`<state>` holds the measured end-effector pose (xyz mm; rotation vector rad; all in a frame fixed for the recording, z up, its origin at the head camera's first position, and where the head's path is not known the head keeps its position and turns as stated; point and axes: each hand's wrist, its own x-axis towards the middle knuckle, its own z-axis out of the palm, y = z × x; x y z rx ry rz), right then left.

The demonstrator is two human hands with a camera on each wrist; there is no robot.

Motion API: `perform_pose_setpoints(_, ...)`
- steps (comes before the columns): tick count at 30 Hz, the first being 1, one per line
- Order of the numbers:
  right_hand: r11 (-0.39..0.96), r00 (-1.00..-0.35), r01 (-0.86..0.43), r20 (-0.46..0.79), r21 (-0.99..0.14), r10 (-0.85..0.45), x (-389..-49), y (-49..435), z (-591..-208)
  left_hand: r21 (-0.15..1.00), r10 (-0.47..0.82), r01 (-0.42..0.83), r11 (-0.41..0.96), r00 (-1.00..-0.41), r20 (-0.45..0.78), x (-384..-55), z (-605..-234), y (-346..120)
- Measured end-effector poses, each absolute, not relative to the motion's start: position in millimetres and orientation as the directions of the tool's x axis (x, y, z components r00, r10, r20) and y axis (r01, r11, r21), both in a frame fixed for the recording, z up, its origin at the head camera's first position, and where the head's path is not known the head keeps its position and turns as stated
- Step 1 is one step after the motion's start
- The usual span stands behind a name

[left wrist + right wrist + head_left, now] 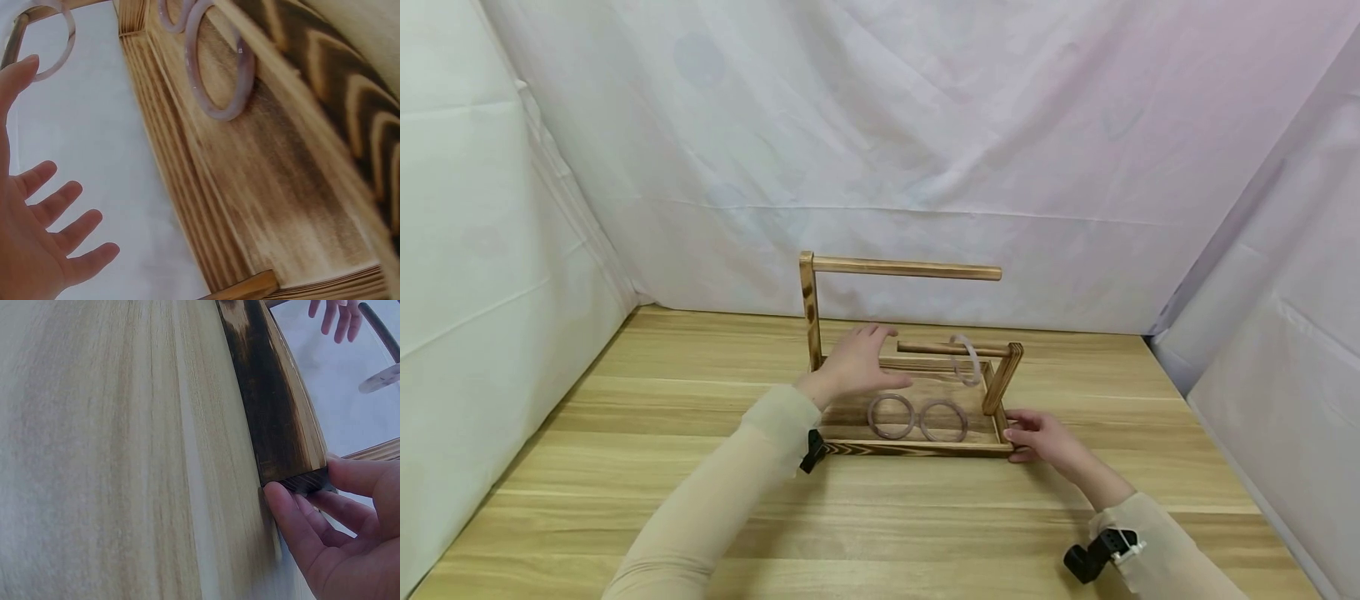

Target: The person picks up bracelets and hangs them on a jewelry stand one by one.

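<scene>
A wooden bangle stand point(917, 450) has a shallow tray base, a tall post with a long upper bar point(910, 268) at left and a shorter post with a lower bar point(925, 348) at right. One pale bangle point(977, 368) hangs on the lower bar. Two mauve bangles point(891, 437) lie side by side on the tray floor. My left hand point(857, 362) hovers over the tray's left part, thumb and fingers spread, holding nothing; the left wrist view shows its separated fingers. With thumb and fingers, my right hand point(350, 531) pinches the tray's front right corner.
The stand sits on a wood-grain table point(880, 525). White cloth point(925, 125) hangs behind the table and along both sides. The upper bar's free end points right; the lower bar's points left, near my left hand.
</scene>
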<state>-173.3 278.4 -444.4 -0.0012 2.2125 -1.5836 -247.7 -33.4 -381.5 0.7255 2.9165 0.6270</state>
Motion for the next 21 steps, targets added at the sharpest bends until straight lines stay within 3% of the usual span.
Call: perform_pose_setpoints(21, 0.359, -0.912, 0.249, -0.343, -0.899, -0.226, -173, 279, -444, 0.460, 0.456, 0.386, 0.800, -0.889, -0.047, -237, -409, -34)
